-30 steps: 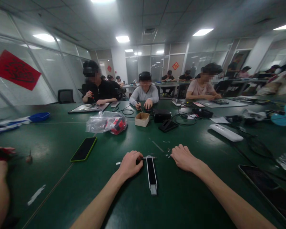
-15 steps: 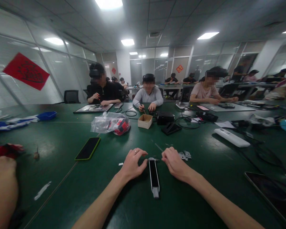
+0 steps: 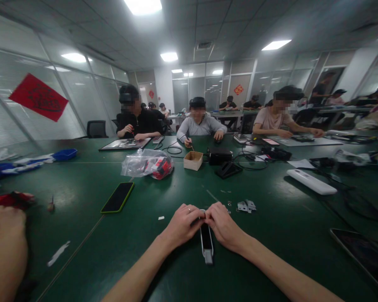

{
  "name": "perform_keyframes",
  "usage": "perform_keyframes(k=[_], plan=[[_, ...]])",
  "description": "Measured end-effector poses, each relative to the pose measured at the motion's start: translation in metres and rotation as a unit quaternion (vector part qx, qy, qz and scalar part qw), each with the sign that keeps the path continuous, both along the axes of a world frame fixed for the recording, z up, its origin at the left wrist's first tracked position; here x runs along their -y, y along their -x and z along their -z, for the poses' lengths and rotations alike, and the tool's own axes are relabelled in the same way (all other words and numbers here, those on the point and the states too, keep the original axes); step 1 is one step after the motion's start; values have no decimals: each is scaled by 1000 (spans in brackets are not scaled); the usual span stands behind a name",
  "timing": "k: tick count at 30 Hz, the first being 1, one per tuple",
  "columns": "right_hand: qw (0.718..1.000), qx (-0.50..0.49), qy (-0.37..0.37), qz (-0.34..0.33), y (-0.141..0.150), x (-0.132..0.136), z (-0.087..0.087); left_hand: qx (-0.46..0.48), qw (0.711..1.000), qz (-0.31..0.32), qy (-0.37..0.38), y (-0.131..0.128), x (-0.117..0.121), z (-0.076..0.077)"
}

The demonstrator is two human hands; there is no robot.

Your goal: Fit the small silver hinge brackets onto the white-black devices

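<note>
A narrow white and black remote-like device [image 3: 207, 244] lies on the green table [image 3: 164, 268], its near end towards me. My left hand [image 3: 184, 223] and my right hand [image 3: 222, 224] meet over its far end, fingers curled and pinched together there. What the fingertips hold is hidden. Small metal brackets [image 3: 246, 206] and tiny screws [image 3: 229, 204] lie just beyond my right hand.
A green-cased phone [image 3: 118, 197], a plastic bag with red parts [image 3: 148, 163], a cardboard box [image 3: 193, 160], a black stand [image 3: 228, 169] and a white remote [image 3: 311, 181] lie further off. A tablet [image 3: 363, 256] sits at right. A neighbour's arm [image 3: 6, 247] is at left; several people sit opposite.
My right hand has come in from the screws to the device's far end. Both hands now touch over it. The view has shifted slightly downward.
</note>
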State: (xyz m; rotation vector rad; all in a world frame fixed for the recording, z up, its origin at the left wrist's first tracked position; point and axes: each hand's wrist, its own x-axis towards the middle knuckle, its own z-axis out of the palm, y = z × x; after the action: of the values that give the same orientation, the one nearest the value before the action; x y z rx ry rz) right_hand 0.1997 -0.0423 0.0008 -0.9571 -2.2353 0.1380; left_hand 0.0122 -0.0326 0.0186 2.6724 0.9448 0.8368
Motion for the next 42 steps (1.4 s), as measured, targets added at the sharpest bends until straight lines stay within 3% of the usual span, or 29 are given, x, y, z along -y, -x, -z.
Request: perform_keyframes(k=[6, 10, 13, 42], plan=[[998, 39, -3, 56, -6, 0, -9, -30, 996, -83, 4, 5, -4, -6], [993, 60, 14, 105, -12, -3, -11, -67, 984, -165, 28, 11, -12, -2], [987, 80, 34, 132, -15, -5, -9, -101, 975, -191, 53, 13, -17, 3], [985, 119, 46, 112, -17, -8, -4, -105, 983, -145, 45, 11, -16, 7]])
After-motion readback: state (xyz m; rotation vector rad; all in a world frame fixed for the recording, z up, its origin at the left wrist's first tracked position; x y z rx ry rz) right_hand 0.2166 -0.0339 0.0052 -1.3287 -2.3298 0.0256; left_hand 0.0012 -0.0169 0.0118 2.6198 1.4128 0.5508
